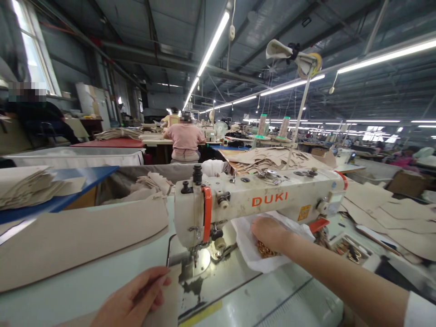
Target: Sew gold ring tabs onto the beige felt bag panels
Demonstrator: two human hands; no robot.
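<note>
My left hand (136,297) is at the lower left of the sewing machine, its thumb and fingers closed on the edge of a beige fabric piece (172,297). That piece reaches up close to the lit needle area and presser foot (195,260). My right hand (269,232) reaches under the arm of the white sewing machine (235,200) into a white bag (245,245). Small gold-coloured metal fittings (265,250) lie in the bag below the palm. The right fingertips are hidden, so their grip does not show.
Large beige cut panels (85,240) lie left of the machine, others (391,218) at the right. A small tray of metal parts (354,252) sits right of the bag. Two thread cones (262,125) (283,127) stand behind. A person in pink (185,138) sits farther back.
</note>
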